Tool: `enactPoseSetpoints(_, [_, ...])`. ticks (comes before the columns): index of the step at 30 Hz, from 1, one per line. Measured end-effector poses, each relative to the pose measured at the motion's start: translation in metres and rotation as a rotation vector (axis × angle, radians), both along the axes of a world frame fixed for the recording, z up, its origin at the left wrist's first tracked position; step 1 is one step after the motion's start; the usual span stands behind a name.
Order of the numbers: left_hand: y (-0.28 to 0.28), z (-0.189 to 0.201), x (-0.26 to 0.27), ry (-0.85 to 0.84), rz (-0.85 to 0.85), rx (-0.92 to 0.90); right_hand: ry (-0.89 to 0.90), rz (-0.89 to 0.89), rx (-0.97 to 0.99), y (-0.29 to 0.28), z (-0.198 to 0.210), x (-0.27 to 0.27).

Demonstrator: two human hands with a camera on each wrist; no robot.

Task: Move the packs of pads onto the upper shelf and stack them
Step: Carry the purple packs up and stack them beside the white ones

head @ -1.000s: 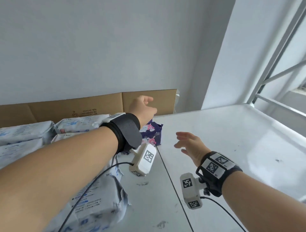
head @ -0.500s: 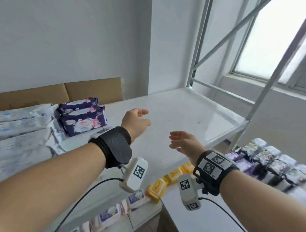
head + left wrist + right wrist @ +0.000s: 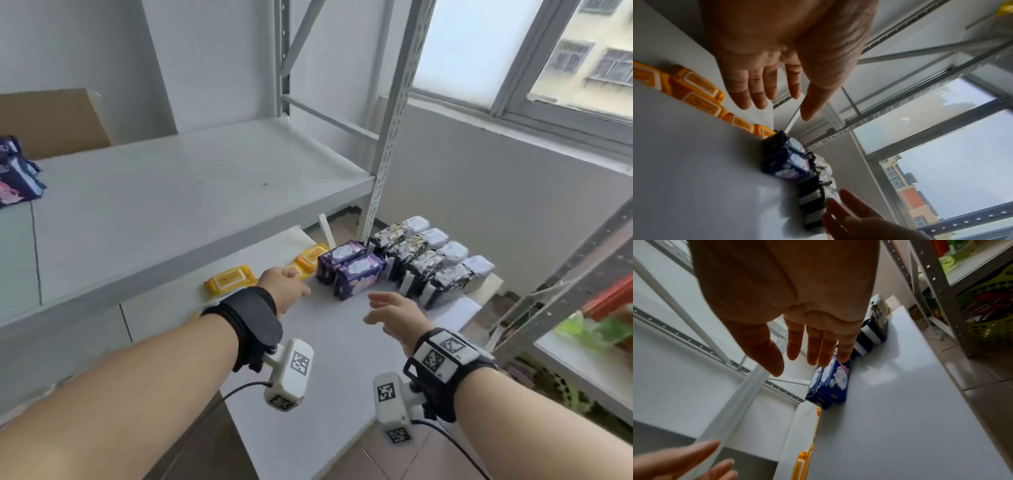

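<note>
Purple pad packs (image 3: 349, 270) on lower shelf (image 3: 329, 359), hands (image 3: 286, 286) — empty

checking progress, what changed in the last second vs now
The view swung right and down, from the stacked packs on the upper shelf to the lower shelf. Both hands came down toward the two purple packs. Left hand and right hand stay open, holding nothing.

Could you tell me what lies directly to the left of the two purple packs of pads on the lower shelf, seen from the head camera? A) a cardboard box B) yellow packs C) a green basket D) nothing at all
B: the yellow packs sit in a row just left of the purple packs of pads on the lower shelf.
</note>
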State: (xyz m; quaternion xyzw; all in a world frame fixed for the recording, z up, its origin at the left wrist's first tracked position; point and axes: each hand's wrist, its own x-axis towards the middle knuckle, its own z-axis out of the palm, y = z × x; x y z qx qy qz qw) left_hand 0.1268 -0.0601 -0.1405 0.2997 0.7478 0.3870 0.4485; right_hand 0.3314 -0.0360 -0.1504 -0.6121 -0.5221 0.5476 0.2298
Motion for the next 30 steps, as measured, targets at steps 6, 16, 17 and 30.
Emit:
enactPoseSetpoints(6, [0.026,-0.049,0.015,-0.014,0.018,-0.147,-0.038,-0.038,-0.046,0.041,-0.033,0.037])
enactPoseSetpoints(16, [0.131,-0.110,0.008,-0.008,0.123,-0.266,-0.083,-0.050,-0.148,0.161,-0.098,0.044])
enactPoseSetpoints(17, [0.139,-0.117,0.009,0.005,0.120,-0.285,-0.083,-0.050,-0.163,0.169,-0.106,0.043])
enactPoseSetpoints(30, [0.225,-0.180,0.016,0.007,0.327,-0.117,-0.124,0.011,-0.218,0.257,-0.193,0.009])
